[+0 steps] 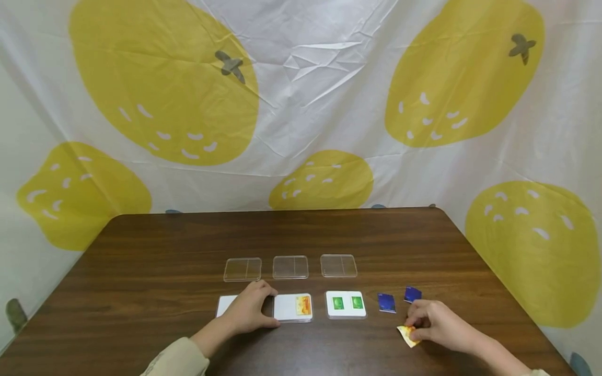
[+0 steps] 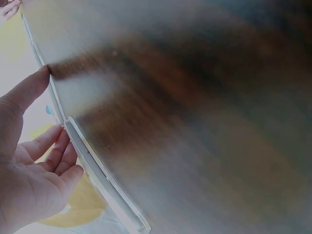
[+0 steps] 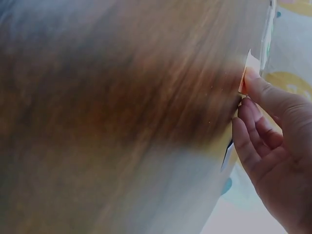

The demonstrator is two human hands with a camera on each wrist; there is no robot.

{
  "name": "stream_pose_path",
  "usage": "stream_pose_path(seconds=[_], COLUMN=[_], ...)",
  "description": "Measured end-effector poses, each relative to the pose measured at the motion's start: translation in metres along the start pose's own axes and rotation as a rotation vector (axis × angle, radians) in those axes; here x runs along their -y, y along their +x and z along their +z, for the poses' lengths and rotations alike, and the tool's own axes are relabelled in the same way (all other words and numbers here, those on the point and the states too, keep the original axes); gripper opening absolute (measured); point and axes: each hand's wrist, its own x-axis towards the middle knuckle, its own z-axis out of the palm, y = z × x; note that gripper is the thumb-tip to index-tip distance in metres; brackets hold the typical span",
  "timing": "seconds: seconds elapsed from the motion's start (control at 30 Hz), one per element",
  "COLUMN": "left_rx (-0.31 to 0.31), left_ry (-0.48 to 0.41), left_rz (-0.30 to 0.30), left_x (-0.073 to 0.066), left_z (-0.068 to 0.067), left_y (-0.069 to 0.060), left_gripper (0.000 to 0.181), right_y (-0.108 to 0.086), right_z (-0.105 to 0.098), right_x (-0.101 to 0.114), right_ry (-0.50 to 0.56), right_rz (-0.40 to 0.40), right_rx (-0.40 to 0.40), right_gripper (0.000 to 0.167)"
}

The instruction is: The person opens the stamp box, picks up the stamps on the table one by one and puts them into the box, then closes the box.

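In the head view my left hand (image 1: 250, 309) spans the left end of the middle clear plastic case (image 1: 284, 308), thumb at its front corner and fingers at its back corner. White backing and one orange stamp (image 1: 303, 305) lie in that case. Partly hidden behind the hand is the left case (image 1: 227, 303), with a white surface. Farther right, my right hand (image 1: 442, 322) pinches a yellow-orange stamp (image 1: 407, 336) between thumb and fingers, tilted near the tabletop. Two dark blue stamps, one nearer (image 1: 386, 303) and one farther (image 1: 413, 294), lie beside that hand.
A case with two green stamps (image 1: 345, 304) stands between the hands. Behind are three transparent lids in a row: left (image 1: 242, 269), middle (image 1: 290, 267) and right (image 1: 338, 265). The brown wooden table (image 1: 155, 271) ends at a lemon-print curtain (image 1: 320, 104).
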Motion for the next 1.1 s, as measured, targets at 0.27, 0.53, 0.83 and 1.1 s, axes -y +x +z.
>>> stream_pose_path(seconds=[0.27,0.53,0.83,1.1], left_rx=[-0.003,-0.001,0.007,-0.002], left_ry=[0.003,0.002,-0.002,0.002], left_rz=[-0.001,0.001,-0.004,-0.001], left_x=[-0.001,-0.002,-0.002,-0.001], left_z=[-0.001,-0.001,-0.001,-0.001], left_y=[0.0,0.0,0.0,0.0], left_gripper=[0.054,0.054,0.054,0.054], right_y=[0.005,0.013,0.02,0.023], right_z=[-0.001,-0.004,-0.008,-0.009], right_x=[0.006,0.009,0.013,0.01], right_ry=[0.115,0.144,0.064,0.056], right_rz=[0.239,0.351,0.37,0.332], right_rx=[0.033,0.073,0.117,0.113], right_gripper=[0.017,0.019,0.016,0.009])
